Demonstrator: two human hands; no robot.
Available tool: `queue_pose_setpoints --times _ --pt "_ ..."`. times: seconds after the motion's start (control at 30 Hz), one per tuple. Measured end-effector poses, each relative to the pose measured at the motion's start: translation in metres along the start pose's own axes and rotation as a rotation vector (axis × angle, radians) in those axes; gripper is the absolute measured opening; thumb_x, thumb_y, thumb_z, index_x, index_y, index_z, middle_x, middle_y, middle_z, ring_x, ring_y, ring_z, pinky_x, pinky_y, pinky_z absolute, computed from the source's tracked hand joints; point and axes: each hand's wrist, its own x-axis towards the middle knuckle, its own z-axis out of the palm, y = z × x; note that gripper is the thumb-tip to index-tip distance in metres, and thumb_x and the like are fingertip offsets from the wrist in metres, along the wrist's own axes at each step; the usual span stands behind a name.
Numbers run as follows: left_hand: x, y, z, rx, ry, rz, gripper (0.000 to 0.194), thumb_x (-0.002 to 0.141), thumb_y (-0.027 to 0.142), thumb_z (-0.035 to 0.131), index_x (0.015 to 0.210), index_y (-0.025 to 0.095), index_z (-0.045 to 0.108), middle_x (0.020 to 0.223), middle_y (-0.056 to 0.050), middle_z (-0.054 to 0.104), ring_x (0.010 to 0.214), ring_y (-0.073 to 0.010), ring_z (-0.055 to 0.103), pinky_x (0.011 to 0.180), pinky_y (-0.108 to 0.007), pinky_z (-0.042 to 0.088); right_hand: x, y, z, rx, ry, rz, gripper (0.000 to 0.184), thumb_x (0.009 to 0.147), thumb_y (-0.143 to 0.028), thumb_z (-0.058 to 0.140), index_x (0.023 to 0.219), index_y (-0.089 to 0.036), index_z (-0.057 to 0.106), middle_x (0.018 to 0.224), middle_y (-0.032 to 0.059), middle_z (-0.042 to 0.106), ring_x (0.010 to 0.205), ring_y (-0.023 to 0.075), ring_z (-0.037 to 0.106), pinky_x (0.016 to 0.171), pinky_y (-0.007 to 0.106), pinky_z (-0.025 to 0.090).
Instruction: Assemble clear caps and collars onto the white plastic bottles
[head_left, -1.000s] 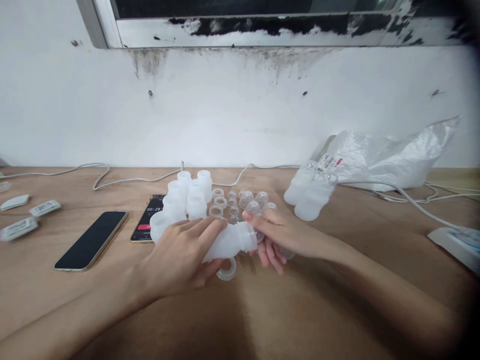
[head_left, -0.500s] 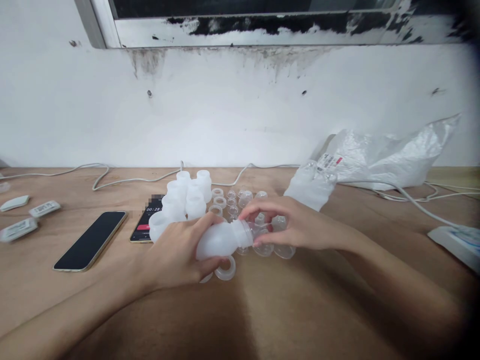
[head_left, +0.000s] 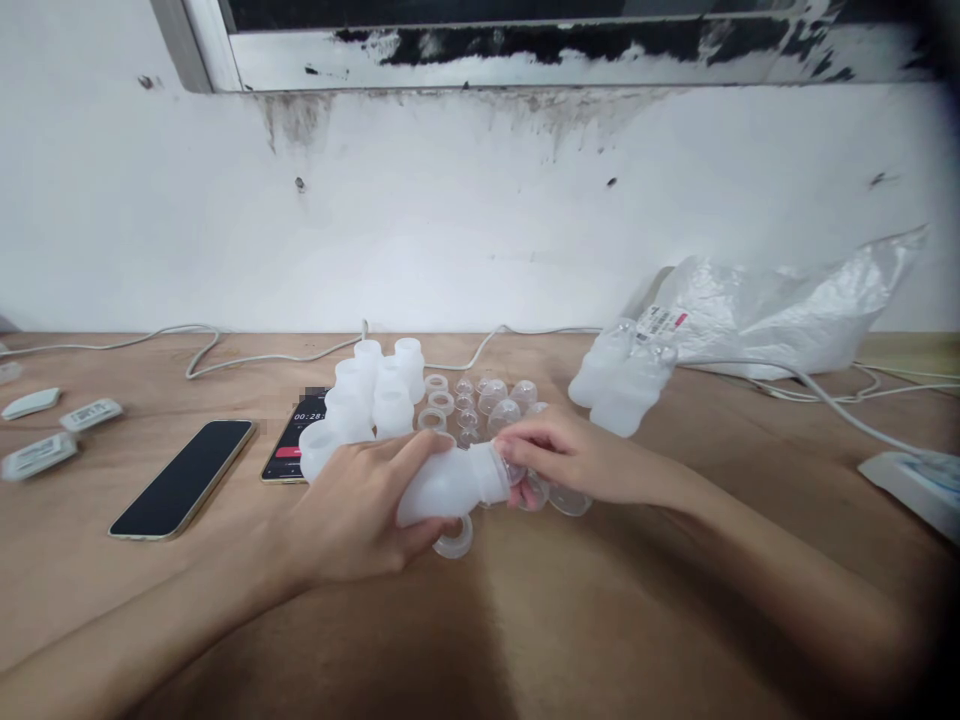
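A frosted white plastic bottle (head_left: 442, 485) lies tilted sideways in my left hand (head_left: 360, 500), whose fingers wrap round its body. The bottle's mouth end, with a ring on it, points right. My right hand (head_left: 570, 455) closes on a clear domed cap (head_left: 511, 470) at that end; fingers partly hide the cap. Below the bottle a translucent ring (head_left: 454, 540) rests on the table. Behind my hands several open bottles (head_left: 367, 385) stand at the left, beside more rings (head_left: 439, 400). Several clear domed pieces (head_left: 499, 398) are set out in rows to their right.
Capped bottles (head_left: 622, 385) stand at the back right before a clear plastic bag (head_left: 780, 315). Two phones lie at the left, a dark one (head_left: 184, 480) and one showing a timer (head_left: 296, 440). White cables (head_left: 285, 360) run along the wall. A white packet (head_left: 915, 490) lies far right.
My right hand's fingers have turned and closed more tightly round the clear cap at the bottle's mouth. The left hand has stayed nearly still, holding the bottle.
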Motion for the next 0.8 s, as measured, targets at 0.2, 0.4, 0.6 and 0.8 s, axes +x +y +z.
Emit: queue_pose_setpoints --times 0.2,0.4,0.6,0.8 --pt "0.002 -0.002 0.003 -0.013 0.013 -0.006 0.041 0.077 0.036 0.051 0.113 0.020 0.037 0.100 -0.004 0.061 0.080 -0.0205 0.061 0.062 -0.028 0.043 0.001 0.001 -0.002 -0.098 0.058 0.043 0.045 0.089 -0.045 0.030 0.072 -0.015 0.058 0.069 0.0038 0.063 0.062 0.0133 0.058 0.061 0.027 0.046" --pt "0.004 -0.003 0.001 -0.065 0.002 -0.068 0.042 0.076 0.036 0.055 0.112 0.021 0.039 0.089 -0.001 0.062 0.069 -0.0176 0.060 0.055 -0.025 0.040 -0.007 -0.003 -0.009 -0.292 0.132 -0.148 0.056 0.071 -0.041 0.062 0.121 -0.025 0.043 0.121 0.0038 0.049 0.103 0.0196 0.049 0.079 0.031 0.045" --pt "0.003 -0.002 -0.001 -0.078 0.006 -0.047 0.040 0.077 0.037 0.055 0.110 0.022 0.039 0.092 0.000 0.062 0.070 -0.0172 0.060 0.056 -0.025 0.042 -0.004 0.001 0.000 -0.311 0.194 -0.187 0.036 0.076 -0.044 0.057 0.105 -0.023 0.052 0.099 0.0028 0.059 0.084 0.0165 0.053 0.070 0.029 0.044" --pt "0.000 -0.003 0.004 0.082 0.126 0.128 0.039 0.078 0.031 0.053 0.112 0.018 0.037 0.108 -0.006 0.059 0.090 -0.0213 0.059 0.070 -0.030 0.046 0.004 0.001 0.012 0.043 0.079 -0.021 0.040 0.087 -0.048 0.035 0.073 -0.014 0.051 0.061 0.0021 0.060 0.050 0.0103 0.054 0.049 0.023 0.040"
